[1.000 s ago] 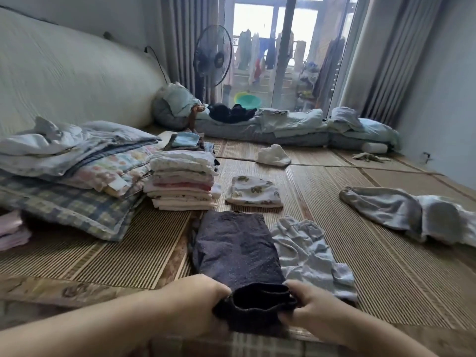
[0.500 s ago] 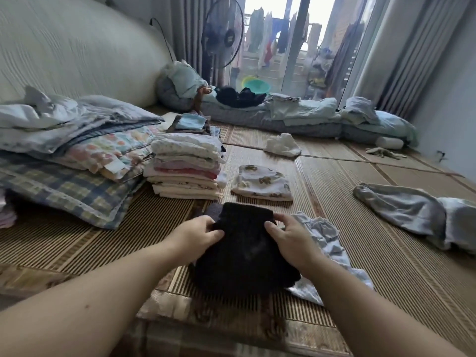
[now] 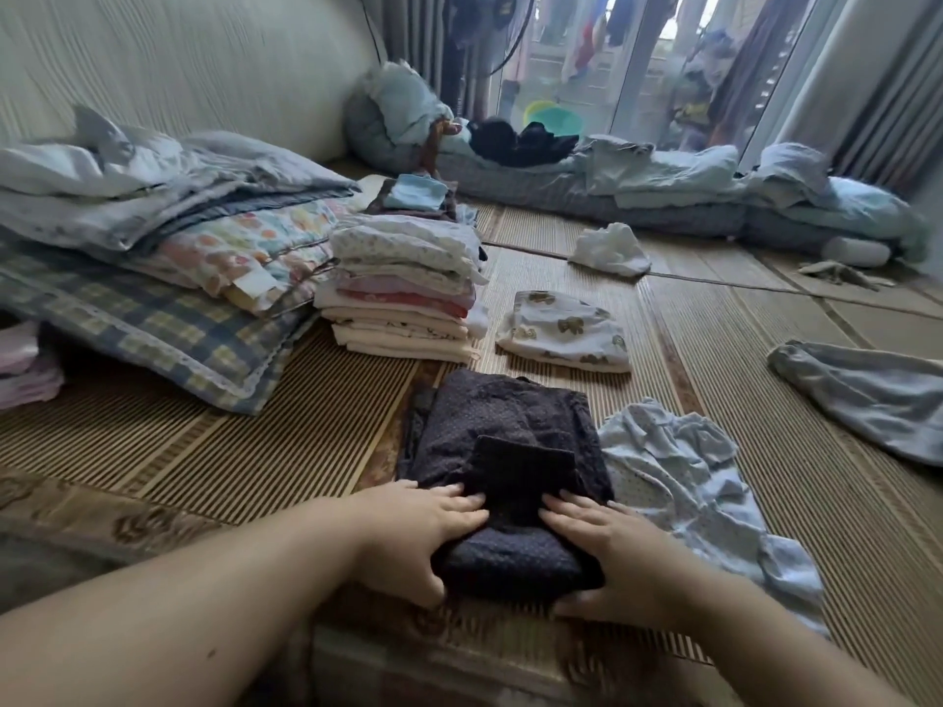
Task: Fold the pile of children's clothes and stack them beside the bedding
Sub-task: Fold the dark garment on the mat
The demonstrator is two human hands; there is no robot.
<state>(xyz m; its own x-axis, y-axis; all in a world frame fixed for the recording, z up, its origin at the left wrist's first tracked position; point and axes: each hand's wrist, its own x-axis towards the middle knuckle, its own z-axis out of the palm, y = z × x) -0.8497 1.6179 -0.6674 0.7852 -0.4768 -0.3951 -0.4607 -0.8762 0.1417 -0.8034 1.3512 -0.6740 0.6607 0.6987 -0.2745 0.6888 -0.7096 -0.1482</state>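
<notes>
A dark dotted garment [image 3: 502, 441] lies folded on the woven mat right in front of me. My left hand [image 3: 413, 535] grips its near left corner and my right hand [image 3: 610, 558] grips its near right corner, thumbs under the near fold. A tall stack of folded children's clothes [image 3: 403, 293] stands beyond it, against the bedding pile [image 3: 168, 237] at the left. A folded bear-print piece [image 3: 564, 331] lies to the right of that stack. A crumpled pale blue garment [image 3: 684, 482] lies beside my right hand.
A grey-blue garment [image 3: 867, 395] lies unfolded at the right, a white one [image 3: 610, 250] further back. A long roll of bedding [image 3: 663, 196] runs along the glass door. A second small folded stack [image 3: 416, 196] sits behind the tall one. Pink cloth [image 3: 23, 369] shows at far left.
The near end of the dark garment went up and over onto its far half. My hands then came back to the near edge and now hold the folded bundle at both sides.
</notes>
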